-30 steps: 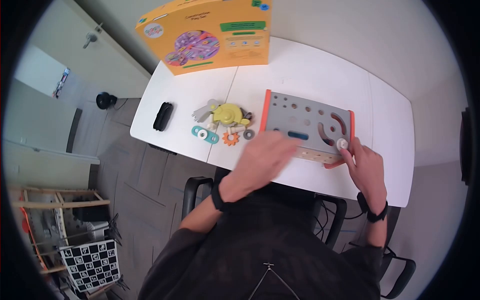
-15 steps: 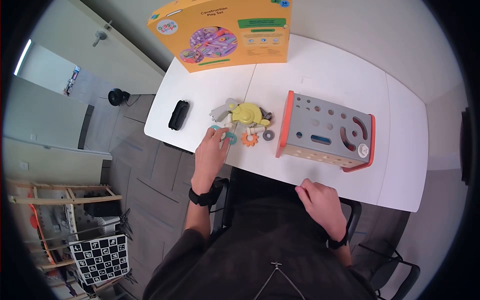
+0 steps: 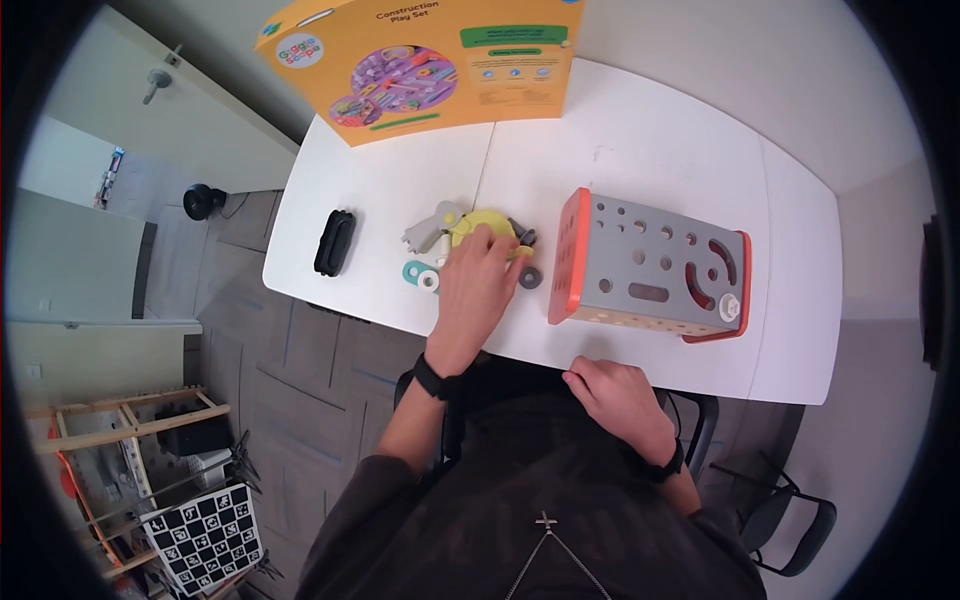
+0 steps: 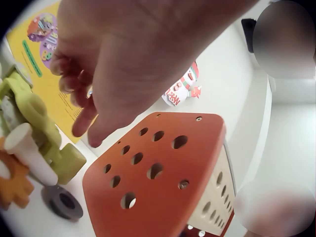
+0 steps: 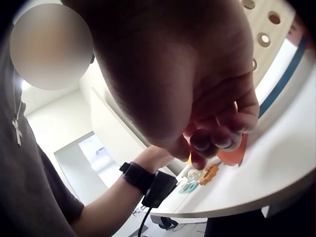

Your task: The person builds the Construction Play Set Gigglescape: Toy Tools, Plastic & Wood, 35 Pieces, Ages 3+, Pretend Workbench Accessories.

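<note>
Yellow-green part beneath a loosely bent left hand

Head view: the left hand [image 3: 478, 290] is over the small pieces on the white worktop [image 3: 640, 130], its fingertips at the yellow-green part [image 3: 488, 222]; whether they touch it cannot be told. That part lies between a light grey piece [image 3: 428, 234] and the perforated box [image 3: 655, 260]. A teal strip [image 3: 411, 270] and a white ring [image 3: 428, 281] lie beside the hand, with a dark grey ring [image 3: 531, 278] on its other side. The box has a grey top, orange-red ends and a white knob [image 3: 730, 307] near one corner. The right hand [image 3: 622, 400] is loosely curled near the worktop's front edge. A black case [image 3: 335, 243] and an upright yellow carton [image 3: 430, 65] are farther over.

Left wrist view: the fingers hang bent and relaxed, with nothing visible pinched. Below are an orange gear [image 4: 14, 180] and a cream peg [image 4: 30, 154], which leans against the yellow-green part.

Right wrist view: the right fingers curl loosely, with no held thing visible; the gear and teal strip show beyond.
</note>
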Available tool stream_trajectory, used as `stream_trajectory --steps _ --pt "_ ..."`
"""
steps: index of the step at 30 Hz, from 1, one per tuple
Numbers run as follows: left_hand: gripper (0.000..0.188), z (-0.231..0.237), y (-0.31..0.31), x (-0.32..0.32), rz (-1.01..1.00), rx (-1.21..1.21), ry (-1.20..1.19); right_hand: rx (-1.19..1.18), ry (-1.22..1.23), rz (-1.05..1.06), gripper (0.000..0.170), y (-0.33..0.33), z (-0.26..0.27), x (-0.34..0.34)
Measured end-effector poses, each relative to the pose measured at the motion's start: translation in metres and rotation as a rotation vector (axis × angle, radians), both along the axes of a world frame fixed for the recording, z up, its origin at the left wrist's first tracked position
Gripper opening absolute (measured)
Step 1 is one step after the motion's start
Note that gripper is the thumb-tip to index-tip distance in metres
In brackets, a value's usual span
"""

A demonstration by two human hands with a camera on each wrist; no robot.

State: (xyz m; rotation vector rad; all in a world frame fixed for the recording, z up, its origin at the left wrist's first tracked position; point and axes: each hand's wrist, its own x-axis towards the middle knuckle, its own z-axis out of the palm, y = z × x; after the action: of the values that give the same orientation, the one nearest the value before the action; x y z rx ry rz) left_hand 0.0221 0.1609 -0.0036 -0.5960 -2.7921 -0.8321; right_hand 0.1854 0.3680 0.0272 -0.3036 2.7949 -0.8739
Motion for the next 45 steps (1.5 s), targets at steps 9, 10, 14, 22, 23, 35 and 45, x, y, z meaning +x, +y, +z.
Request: stream_trajectory --steps 9,10,14,22,23,35,45 --pt "0.024 -0.013 0.034 -0.048 -0.074 -0.303 0.028 -0.009 0.022 -0.024 0.024 0.006 -0.003 0.003" --pt "0.024 -0.012 0.036 -0.049 -0.083 -0.331 0.019 -0.008 0.026 -0.031 0.024 0.008 -0.003 0.004" --pt "0.022 -0.015 0.045 -0.052 -0.121 -0.380 0.036 -0.003 0.046 -0.049 0.023 0.016 0.002 0.006" --pt "0.010 -0.020 0.053 -0.057 -0.158 -0.322 0.088 -0.037 0.082 -0.076 0.021 0.026 0.002 0.016" --pt "0.011 -0.016 0.052 -0.058 -0.161 -0.252 0.100 -0.034 0.086 -0.076 0.021 0.026 0.003 0.018" --pt "0.013 0.083 0.030 0.086 -0.177 0.646 -0.245 -0.321 0.216 -0.284 0.021 0.033 0.036 0.034" --pt "0.011 0.029 0.111 0.125 -0.468 0.703 -0.459 -0.352 0.059 -0.451 0.026 0.071 0.015 0.072"
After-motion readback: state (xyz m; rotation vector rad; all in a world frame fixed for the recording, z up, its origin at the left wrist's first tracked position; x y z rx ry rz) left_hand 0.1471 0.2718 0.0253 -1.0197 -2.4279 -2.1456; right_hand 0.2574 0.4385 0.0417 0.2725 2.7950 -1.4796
